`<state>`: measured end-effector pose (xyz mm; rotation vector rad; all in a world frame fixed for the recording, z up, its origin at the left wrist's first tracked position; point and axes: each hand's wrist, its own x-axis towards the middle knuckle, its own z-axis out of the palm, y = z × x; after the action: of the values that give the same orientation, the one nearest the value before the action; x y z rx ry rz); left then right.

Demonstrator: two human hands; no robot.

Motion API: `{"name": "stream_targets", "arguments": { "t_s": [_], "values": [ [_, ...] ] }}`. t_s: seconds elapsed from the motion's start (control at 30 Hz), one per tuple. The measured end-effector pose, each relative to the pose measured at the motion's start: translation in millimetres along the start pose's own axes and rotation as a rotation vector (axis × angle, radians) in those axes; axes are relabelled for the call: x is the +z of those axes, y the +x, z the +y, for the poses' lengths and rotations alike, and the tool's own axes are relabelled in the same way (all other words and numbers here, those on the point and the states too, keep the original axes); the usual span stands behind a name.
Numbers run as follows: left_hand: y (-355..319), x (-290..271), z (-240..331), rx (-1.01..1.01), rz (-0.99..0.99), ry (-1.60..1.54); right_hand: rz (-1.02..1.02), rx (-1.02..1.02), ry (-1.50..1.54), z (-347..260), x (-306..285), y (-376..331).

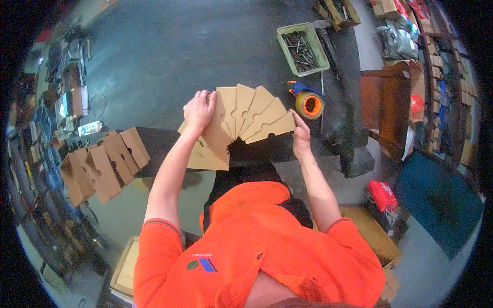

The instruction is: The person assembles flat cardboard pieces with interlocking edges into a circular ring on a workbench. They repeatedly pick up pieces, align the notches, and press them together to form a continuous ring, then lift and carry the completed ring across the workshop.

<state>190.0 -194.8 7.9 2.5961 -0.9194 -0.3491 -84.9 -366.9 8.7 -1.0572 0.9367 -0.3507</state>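
Observation:
A fan of several flat brown cardboard boxes (252,109) with half-round notches spreads over the near edge of the dark table. My left hand (200,110) lies over the left part of the fan, its fingers bent at the far edge and closed on the boxes. At the fan's right end, my right hand (301,134) grips the edge of the outermost box, with one finger along its corner. The palm side of that hand is hidden. More of the same flat cardboard shows below my left wrist, reaching toward my lap.
Several similar brown boxes (106,167) stand in a row at the left. A tape dispenser (309,104) with an orange core lies right of the fan, below a pale green bin (303,50) of metal pieces. A white bottle (90,128) lies at the left.

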Motion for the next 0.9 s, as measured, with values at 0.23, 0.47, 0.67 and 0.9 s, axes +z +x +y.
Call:
{"name": "stream_targets", "arguments": {
  "t_s": [0.23, 0.47, 0.67, 0.9],
  "values": [
    [-11.1, -9.1, -4.8, -0.031, -0.052, 0.02, 0.041, -0.012, 0.128, 23.2, 30.3, -8.1],
    [-37.1, -18.4, -26.5, -0.004, -0.077, -0.02, -0.007, -0.031, 0.021, 20.2, 25.3, -37.2],
    [-146.6, -82.1, -89.7, -0.255, 0.42, -0.497, 0.162, 0.486, 0.05, 37.0, 14.5, -129.3],
    [-340.5, -23.9, -148.8, -0.89, 0.108, -0.998, -0.059, 0.902, 0.516, 63.3, 118.0, -254.2]
  ]
}}
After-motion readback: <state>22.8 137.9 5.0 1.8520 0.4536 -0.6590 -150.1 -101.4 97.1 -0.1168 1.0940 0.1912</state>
